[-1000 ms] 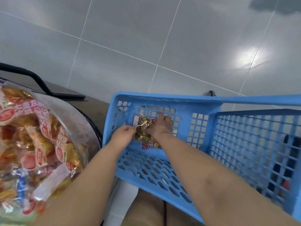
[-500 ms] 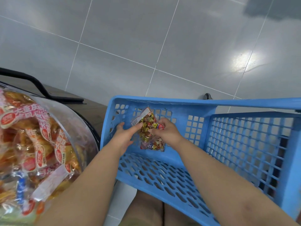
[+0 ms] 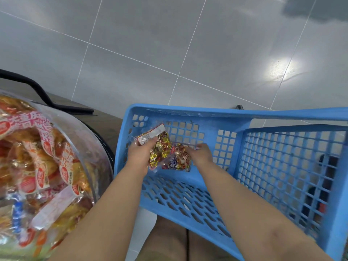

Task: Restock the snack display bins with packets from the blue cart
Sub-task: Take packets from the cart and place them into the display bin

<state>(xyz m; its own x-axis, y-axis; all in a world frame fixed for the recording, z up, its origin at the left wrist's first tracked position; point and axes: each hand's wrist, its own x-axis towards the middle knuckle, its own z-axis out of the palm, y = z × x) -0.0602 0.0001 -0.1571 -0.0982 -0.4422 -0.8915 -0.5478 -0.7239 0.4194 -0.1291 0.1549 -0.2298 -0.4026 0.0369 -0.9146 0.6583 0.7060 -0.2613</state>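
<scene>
Left hand (image 3: pixel 140 154): grips clear packet of gold-wrapped sweets (image 3: pixel 160 149), inside blue plastic lattice cart (image 3: pixel 188 112).
Right hand (image 3: pixel 201 155): pinches red-printed sweet packet (image 3: pixel 178 161), inside the cart too.

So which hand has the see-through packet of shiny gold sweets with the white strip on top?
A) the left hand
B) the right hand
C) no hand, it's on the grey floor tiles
A: the left hand pinches the clear packet of gold-wrapped sweets near its white strip, over the blue plastic lattice cart; the right hand grips a second packet beside it.
</scene>
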